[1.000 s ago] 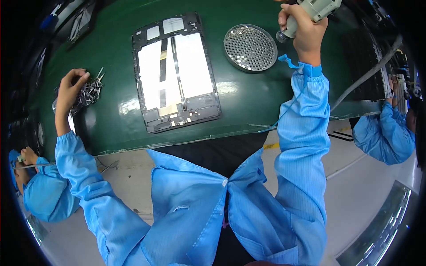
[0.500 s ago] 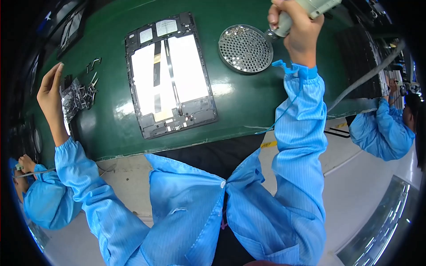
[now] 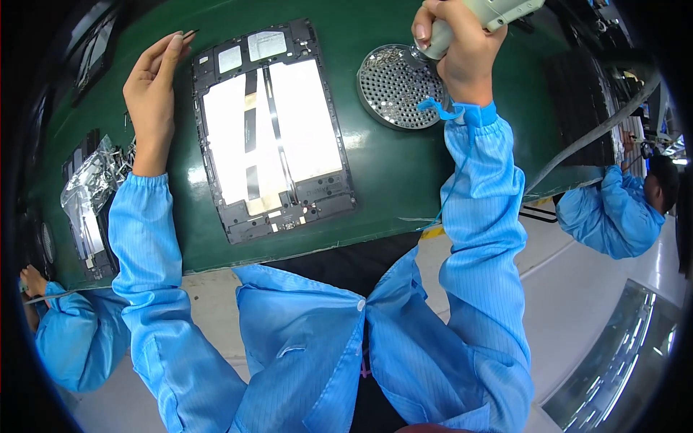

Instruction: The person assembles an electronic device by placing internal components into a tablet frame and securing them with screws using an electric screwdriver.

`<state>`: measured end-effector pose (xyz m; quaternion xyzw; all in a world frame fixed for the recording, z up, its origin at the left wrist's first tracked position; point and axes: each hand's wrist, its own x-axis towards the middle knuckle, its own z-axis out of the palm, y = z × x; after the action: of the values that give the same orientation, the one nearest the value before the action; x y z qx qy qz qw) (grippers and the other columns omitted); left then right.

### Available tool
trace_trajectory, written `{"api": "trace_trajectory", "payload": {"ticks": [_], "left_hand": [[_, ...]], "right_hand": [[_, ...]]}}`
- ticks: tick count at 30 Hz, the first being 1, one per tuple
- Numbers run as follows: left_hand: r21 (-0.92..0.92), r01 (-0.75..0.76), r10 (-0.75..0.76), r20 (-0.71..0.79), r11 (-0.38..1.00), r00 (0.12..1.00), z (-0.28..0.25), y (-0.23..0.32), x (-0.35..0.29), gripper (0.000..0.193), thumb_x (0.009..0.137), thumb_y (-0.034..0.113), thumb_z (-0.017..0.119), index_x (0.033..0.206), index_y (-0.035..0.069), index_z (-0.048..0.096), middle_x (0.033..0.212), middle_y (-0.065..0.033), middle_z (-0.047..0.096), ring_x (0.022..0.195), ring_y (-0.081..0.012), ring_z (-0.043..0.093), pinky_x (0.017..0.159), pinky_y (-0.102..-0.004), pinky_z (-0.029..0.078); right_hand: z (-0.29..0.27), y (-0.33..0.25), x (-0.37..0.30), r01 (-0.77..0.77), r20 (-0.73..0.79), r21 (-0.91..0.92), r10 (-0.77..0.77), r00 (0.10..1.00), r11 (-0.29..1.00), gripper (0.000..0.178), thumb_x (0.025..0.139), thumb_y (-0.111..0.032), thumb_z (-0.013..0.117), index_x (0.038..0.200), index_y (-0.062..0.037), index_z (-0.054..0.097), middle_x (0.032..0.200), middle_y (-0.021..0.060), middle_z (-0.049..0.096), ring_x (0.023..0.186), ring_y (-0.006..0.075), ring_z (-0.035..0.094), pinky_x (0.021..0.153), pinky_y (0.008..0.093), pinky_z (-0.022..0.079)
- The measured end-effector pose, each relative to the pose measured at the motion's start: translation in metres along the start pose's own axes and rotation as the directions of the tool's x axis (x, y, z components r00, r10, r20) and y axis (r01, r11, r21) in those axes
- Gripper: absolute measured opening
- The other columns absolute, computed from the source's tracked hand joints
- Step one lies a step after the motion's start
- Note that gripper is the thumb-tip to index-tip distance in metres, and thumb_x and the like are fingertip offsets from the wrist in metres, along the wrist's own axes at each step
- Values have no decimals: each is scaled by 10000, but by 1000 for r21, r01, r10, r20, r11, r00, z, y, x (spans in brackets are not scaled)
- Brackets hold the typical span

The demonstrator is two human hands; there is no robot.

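Observation:
My left hand [image 3: 149,94] pinches a small thin dark part [image 3: 190,33] between thumb and fingers, above the tablet's upper left corner. The opened tablet [image 3: 307,126] lies on the green table, showing large white battery panels, dark strips and a circuit board along its near edge. In my right hand [image 3: 469,61] is a pale green electric screwdriver [image 3: 509,9], gripped round its body. Its nose points down to the left, over the round metal screw tray [image 3: 390,83], whose perforated top carries small shiny screws. A blue wrist strap [image 3: 440,110] circles my right wrist.
A clear bag of small parts [image 3: 83,186] lies on another dark tablet frame [image 3: 90,242] left of my forearm. Dark stacked panels [image 3: 574,101] and a grey cable [image 3: 595,133] are at the right. Blue-sleeved co-workers sit at left [image 3: 76,335] and right [image 3: 613,216].
My left hand has moved right from beside the parts bag to the tablet's corner, with a small dark part now visible in it. My right hand and screwdriver have shifted slightly left over the tray.

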<state>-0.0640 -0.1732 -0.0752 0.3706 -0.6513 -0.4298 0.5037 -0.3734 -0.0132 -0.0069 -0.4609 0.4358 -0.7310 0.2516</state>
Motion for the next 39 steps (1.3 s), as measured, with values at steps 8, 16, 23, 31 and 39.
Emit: {"api": "trace_trajectory", "payload": {"ticks": [8,16,23,31,39], "left_hand": [[23,48,-49,46,999,998,-5,-4,0,277,939,201,725,1145,16,729,1059,-61,719,973,-120,647,917,-238,493],[66,9,-11,34,998,999,-2,-6,0,321,949,263,716,1173,33,726,1072,-44,713,946,-103,626,891,-229,484],[40,-29,25,101,999,995,-12,-14,3,354,968,268,688,1222,22,683,1099,-64,701,979,-112,627,906,-236,484],[97,33,-36,21,995,999,-15,-19,4,368,970,280,685,1232,22,682,1096,-69,704,975,-119,631,891,-239,493],[113,33,-36,25,993,999,-15,-17,4,361,975,289,677,1231,35,695,1092,-66,708,962,-115,625,875,-240,490]], "right_hand": [[1,4,-1,8,34,-34,-7,999,999,261,806,3,533,1050,71,595,910,196,678,517,161,555,463,272,464],[1,7,-3,-2,13,-33,2,1000,999,264,816,-9,533,1062,68,586,921,201,669,520,166,552,456,273,456],[2,8,-3,-5,20,-9,5,1000,1000,268,820,-7,528,1075,61,579,926,209,662,510,172,546,448,276,457],[2,9,-5,7,47,-4,-7,999,1000,263,824,-5,527,1074,62,577,924,210,659,513,172,548,448,271,456],[2,9,-5,8,60,-5,-8,998,1000,260,827,-4,531,1073,63,581,923,210,660,520,170,551,458,267,458]]}}
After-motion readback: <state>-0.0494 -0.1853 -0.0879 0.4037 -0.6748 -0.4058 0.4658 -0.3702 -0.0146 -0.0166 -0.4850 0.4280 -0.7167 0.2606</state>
